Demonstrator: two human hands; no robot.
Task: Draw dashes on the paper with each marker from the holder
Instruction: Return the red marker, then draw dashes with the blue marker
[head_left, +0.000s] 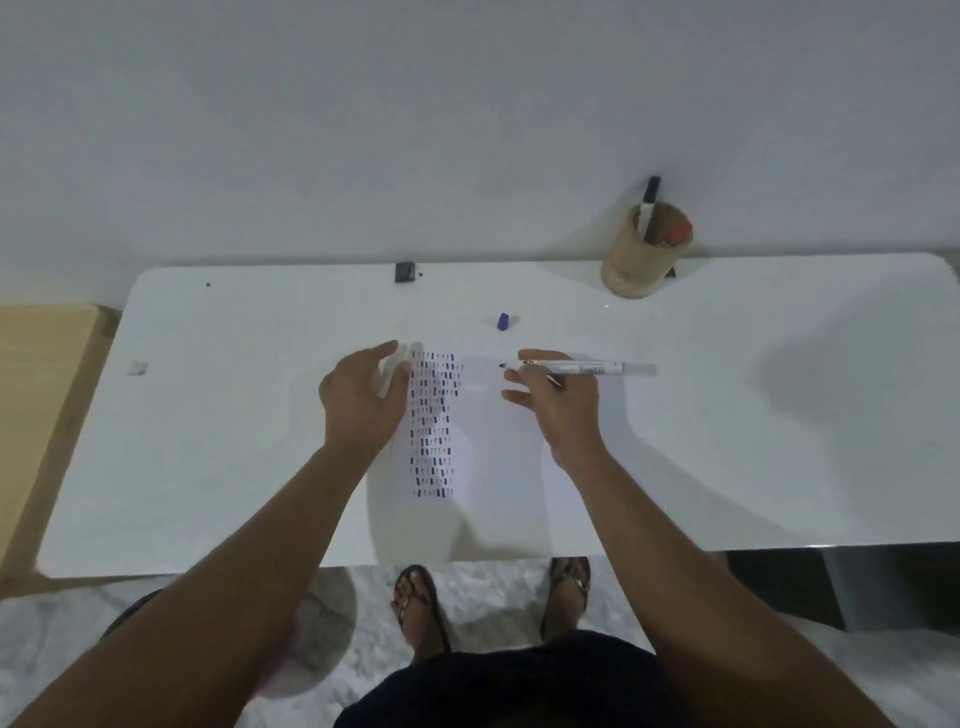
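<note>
1. The step in hand looks like dash-drawing with the blue marker: the right hand has its grip clamped on the barrel near the tip, the marker lying almost level and pointing at the paper, its tip just to the right of the finished columns and seemingly a little off the sheet.
2. The left hand rests on the paper's left edge with fingers spread, its grip apart and holding nothing, pinning the sheet flat.
3. The paper lies on the white worktop, in front of the person, well nearer than the holder.
4. The dashes fill several short-stroked columns down the paper's left part, in dark blue and reddish-pink; the right part of the paper is bare.
5. A blue cap sits on the worktop just beyond the paper, between it and the holder.
6. The holder, a tan cup at the far edge, has a black-capped marker standing in it and something orange-red beside that.
7. Next, I judge, the tip must come down on bare paper right of the columns, with light, short strokes while the left hand keeps the sheet from sliding.
</note>
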